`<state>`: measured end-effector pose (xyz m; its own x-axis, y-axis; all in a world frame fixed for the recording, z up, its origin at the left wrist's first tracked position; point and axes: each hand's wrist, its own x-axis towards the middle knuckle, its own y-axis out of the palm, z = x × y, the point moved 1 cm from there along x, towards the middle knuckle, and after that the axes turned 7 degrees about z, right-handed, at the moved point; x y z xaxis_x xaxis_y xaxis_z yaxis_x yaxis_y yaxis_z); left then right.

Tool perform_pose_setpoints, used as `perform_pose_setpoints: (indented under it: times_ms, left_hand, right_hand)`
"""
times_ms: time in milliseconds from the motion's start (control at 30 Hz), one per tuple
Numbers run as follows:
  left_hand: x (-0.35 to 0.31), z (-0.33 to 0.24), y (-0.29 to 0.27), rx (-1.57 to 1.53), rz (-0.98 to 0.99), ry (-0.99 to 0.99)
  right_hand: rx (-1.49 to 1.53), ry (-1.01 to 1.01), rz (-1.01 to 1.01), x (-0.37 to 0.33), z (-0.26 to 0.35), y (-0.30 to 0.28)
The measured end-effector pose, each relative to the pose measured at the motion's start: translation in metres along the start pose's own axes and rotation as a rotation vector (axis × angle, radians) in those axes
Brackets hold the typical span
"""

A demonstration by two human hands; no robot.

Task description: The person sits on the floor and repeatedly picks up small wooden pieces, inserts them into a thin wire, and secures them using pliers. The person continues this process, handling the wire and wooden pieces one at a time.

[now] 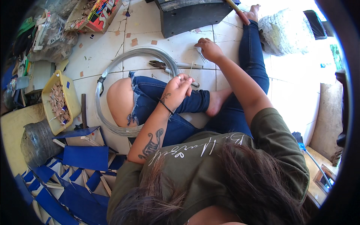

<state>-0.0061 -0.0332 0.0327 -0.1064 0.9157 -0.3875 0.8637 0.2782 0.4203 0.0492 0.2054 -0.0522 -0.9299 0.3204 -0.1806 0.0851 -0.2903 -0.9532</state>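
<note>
My left hand (179, 90) is closed in a pinch on a thin piece of wire (191, 69), which sticks up from between thumb and fingers. Further right and away, my right hand (210, 49) reaches over the tiles with its fingers loosely apart. Several short wires (203, 57) lie just below its fingertips. A large coil of silvery wire (112, 67) rings my bent left knee, tied with a dark band. Pliers with dark jaws (159, 65) rest on the floor inside the bend of the coil, beside a metal rod (192, 66).
A yellow bin (77, 101) of small brown pieces stands left. Blue-and-white folded pieces (85, 157) are piled lower left. A black box-like block (191, 18) stands ahead, with a wooden-handled tool (240, 14) by it. A wrapped white bundle (287, 32) sits right of my foot.
</note>
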Motion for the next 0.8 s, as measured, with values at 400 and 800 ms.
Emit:
perform_pose_setpoints:
  times_ms: [400,800]
  left_hand:
    - [0.001,0.002,0.003,0.003,-0.019,0.03]
    - [0.002,0.005,0.001,0.025,-0.015,0.06]
  right_hand:
    - [-0.195,0.116,-0.055,-0.048,0.015,0.009]
    - [-0.169,0.312,0.082,-0.02,0.041,0.006]
